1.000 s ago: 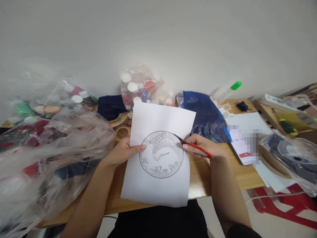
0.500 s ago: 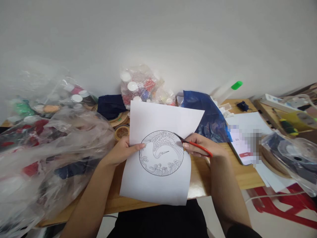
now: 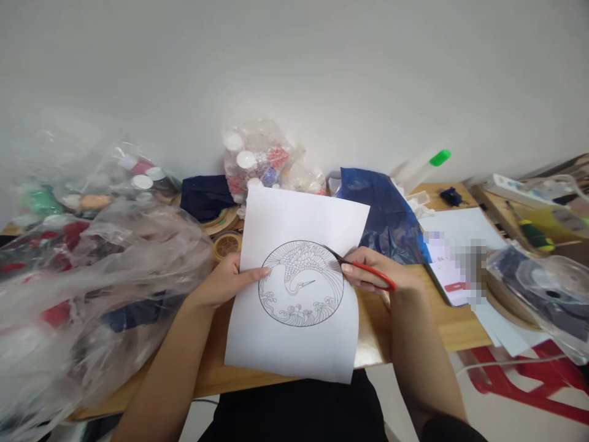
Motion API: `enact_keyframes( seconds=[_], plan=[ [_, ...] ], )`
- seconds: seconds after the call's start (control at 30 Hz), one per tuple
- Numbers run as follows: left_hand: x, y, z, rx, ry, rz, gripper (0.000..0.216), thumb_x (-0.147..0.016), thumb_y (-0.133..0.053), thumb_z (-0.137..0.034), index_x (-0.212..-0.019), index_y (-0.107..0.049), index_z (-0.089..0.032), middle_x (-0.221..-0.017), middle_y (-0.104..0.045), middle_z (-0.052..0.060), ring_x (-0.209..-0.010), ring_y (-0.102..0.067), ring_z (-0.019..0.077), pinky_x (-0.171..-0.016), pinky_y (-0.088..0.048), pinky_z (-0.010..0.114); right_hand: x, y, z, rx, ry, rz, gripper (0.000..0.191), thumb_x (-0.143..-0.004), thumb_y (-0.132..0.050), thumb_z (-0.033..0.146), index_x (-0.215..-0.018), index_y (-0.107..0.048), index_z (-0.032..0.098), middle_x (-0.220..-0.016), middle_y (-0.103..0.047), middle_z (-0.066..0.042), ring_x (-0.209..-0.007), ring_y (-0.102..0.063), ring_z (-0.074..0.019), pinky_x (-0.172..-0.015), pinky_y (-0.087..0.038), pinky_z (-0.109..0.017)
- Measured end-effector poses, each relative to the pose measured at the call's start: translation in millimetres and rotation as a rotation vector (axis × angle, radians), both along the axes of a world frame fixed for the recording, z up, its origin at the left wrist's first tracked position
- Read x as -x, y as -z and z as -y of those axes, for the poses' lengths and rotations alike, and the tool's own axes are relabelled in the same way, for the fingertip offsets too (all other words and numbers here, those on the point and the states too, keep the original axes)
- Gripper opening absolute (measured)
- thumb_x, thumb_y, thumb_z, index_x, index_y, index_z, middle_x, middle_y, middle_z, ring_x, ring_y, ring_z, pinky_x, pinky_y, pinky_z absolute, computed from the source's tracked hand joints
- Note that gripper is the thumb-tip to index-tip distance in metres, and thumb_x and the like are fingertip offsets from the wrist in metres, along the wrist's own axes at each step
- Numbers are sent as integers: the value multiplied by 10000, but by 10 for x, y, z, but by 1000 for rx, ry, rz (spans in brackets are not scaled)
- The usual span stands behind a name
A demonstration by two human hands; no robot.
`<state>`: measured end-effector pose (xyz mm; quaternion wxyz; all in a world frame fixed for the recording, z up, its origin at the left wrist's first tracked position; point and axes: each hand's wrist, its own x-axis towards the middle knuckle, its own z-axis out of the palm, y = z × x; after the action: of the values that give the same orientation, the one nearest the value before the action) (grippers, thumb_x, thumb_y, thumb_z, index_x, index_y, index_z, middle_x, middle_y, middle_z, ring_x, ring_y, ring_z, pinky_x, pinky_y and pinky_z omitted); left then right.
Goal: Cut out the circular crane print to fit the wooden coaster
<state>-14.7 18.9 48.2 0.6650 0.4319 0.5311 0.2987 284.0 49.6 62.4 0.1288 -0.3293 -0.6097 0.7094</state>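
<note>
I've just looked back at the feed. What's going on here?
A person is at a table with a sheet of paper bearing a round drawing of a bird over waves. The left hand grips the paper's left side. The right hand holds red-handled scissors, their blades at the circle's upper right outline. The circle isn't cut free.

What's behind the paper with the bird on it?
Past the edges of the paper, I see a clear bag with white lids, a blue plastic bag and the wooden table. Whatever is behind its middle is covered, so I can't tell.
</note>
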Motion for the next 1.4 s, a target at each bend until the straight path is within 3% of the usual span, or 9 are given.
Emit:
enact_keyframes(
  seconds=[1.4],
  plan=[
    [1,-1,2,-9,9,25,341,-647,-793,-374,-869,-688,-139,-860,-756,72,-714,-683,200,-609,-551,271,11,-14,6,2,29,-18,571,-889,-560,442,-433,-356,163,-320,-311,89,-275,-238,-2,-289,-117,-166]
  ],
)
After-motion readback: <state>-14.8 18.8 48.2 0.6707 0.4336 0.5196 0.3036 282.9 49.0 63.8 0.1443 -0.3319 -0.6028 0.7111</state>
